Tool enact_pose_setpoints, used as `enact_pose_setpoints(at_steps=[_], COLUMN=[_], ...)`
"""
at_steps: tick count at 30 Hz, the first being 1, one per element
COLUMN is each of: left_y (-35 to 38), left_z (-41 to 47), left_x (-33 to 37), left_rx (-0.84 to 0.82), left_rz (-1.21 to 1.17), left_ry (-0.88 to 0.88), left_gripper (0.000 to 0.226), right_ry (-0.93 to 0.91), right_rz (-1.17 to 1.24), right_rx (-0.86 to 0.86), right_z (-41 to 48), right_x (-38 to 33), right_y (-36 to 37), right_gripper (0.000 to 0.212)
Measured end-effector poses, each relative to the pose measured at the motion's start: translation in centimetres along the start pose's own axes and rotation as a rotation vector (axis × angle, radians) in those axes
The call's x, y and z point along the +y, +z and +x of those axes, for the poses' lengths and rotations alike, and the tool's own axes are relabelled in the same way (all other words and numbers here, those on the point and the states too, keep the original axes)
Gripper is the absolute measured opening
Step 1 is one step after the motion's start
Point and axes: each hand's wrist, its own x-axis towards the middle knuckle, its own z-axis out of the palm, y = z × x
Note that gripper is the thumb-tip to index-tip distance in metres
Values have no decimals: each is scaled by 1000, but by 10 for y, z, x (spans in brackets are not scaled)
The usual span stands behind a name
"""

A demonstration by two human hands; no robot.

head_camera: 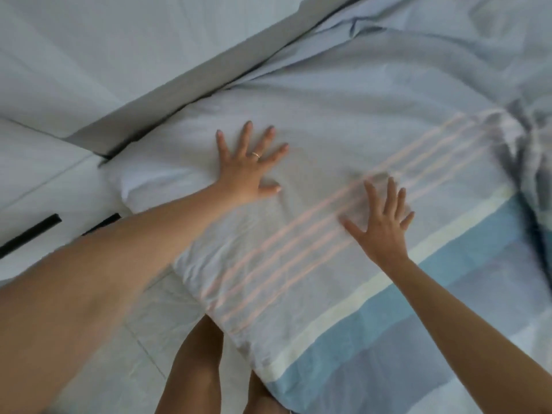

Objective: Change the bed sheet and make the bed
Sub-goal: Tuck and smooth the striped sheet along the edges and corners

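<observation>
Pale tiles (pixel 149 318) flank the striped sheet (pixel 343 138), where our left hand (pixel 243 171) and right hand (pixel 383 227) lie flat, fingers (pixel 245 137) splayed, gripping nothing. Blur smears the sheet's bunched right side.

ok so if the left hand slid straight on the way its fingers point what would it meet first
Ahead of the left hand lies smooth sheet, then the grey panel just beyond its edge. That panel looks like the first real stop, though depth is unclear.
</observation>
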Motion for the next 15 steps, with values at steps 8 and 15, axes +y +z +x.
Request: enact_pose_setpoints(at_steps=[8, 15], left_y=[-44, -40], left_z=[101, 89], left_x=[2, 17], left_rx=[-200, -90], left_rz=[-47, -29], left_ry=[-79, -98], left_gripper=[103, 86], right_ry=[92, 115], right_rz=[-161, 23], right_rx=[-53, 168], right_z=[154, 128], right_x=[23, -44], right_y=[-70, -27], right_gripper=[69, 62])
